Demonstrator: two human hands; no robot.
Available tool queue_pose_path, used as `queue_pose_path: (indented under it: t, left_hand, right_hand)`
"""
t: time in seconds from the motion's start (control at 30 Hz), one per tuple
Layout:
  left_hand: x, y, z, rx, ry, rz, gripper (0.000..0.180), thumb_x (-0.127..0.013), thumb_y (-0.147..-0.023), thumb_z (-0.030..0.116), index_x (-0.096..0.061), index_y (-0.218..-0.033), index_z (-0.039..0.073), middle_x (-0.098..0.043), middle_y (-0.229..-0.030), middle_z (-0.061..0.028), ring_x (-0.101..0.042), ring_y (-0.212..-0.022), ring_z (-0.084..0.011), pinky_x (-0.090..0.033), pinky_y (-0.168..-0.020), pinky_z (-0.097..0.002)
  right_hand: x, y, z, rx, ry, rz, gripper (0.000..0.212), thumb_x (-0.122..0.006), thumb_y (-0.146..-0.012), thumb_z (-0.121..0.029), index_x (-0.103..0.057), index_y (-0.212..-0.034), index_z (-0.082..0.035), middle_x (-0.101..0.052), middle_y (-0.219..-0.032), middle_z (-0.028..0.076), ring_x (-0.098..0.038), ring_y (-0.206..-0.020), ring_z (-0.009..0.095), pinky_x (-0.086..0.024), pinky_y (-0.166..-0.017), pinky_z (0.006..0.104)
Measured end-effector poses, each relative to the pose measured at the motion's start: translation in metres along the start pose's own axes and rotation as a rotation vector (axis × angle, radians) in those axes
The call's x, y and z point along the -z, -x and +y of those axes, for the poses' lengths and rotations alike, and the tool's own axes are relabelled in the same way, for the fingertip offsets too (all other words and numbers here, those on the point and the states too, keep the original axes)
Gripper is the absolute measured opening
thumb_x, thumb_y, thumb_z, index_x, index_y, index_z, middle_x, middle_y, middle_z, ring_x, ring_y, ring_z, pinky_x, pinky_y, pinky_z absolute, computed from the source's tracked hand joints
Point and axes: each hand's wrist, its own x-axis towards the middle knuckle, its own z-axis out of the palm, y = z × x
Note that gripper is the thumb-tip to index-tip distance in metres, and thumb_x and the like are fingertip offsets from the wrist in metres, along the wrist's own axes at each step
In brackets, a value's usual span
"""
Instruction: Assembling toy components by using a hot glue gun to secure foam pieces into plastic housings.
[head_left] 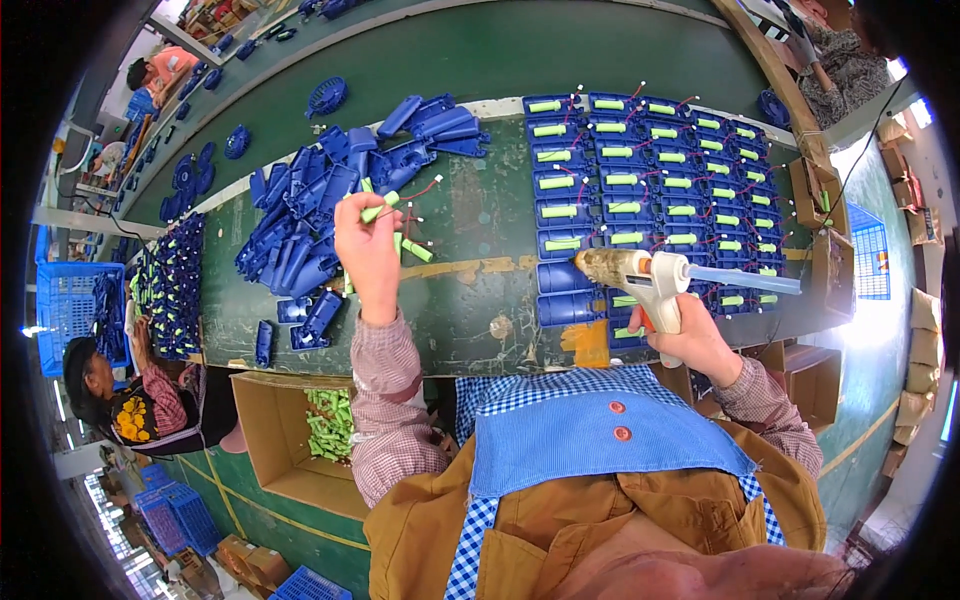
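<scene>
My left hand [366, 250] is closed around a green battery cell [378, 208] with thin red wires and a white plug. More green cells [415, 250] show beside its fingers; whether they are also gripped I cannot tell. In my right hand [703, 345] is a white hot glue gun [655, 290], a clear glue stick [745, 278] poking from its back. Its brownish nozzle is over the near left part of a grid of blue plastic housings [570, 310]. Most of these hold one green cell; a couple beside the nozzle show bare blue insides.
A heap of loose blue housings [300, 205] lies left of my left hand. Below the bench edge, a cardboard box [275, 455] holds many green cells. Cardboard trays [832, 270] stand at the right end. Another person [150, 400] sits at the left by more filled housings [172, 285].
</scene>
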Motion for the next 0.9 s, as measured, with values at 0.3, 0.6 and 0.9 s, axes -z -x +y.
queue_pose_path:
  t: [0.3,0.6,0.9]
  left_hand:
    - [-0.004,0.061,-0.021,0.521,0.702,-0.213,0.011,-0.059,-0.090,0.005,-0.049,-0.086,0.008,-0.067,-0.084,-0.0153,-0.061,-0.060,-0.0138,-0.047,-0.050,-0.0220]
    - [-0.047,0.093,-0.004,0.373,0.400,-0.305,0.016,-0.057,-0.089,-0.002,-0.050,-0.104,-0.002,-0.065,-0.090,-0.0158,-0.067,-0.071,-0.0184,-0.055,-0.060,-0.0258]
    - [-0.099,0.125,-0.010,-0.195,-0.151,-0.371,0.026,-0.072,-0.066,-0.001,-0.057,-0.088,0.002,-0.054,-0.089,-0.0115,-0.054,-0.085,-0.0291,-0.046,-0.073,-0.0365]
  right_hand:
    - [-0.021,-0.007,0.007,0.003,0.066,-0.021,0.030,-0.058,-0.069,0.001,-0.055,-0.098,-0.001,-0.061,-0.085,0.004,-0.059,-0.079,0.013,-0.048,-0.073,0.0284]
    - [-0.018,0.004,0.007,-0.053,0.183,0.059,0.028,-0.063,-0.068,-0.001,-0.054,-0.095,-0.002,-0.060,-0.080,0.003,-0.058,-0.074,0.013,-0.048,-0.070,0.0288]
    - [-0.014,0.016,0.020,-0.026,0.152,0.075,0.038,-0.060,-0.070,-0.001,-0.051,-0.106,0.000,-0.063,-0.086,0.006,-0.062,-0.080,0.018,-0.050,-0.076,0.0322]
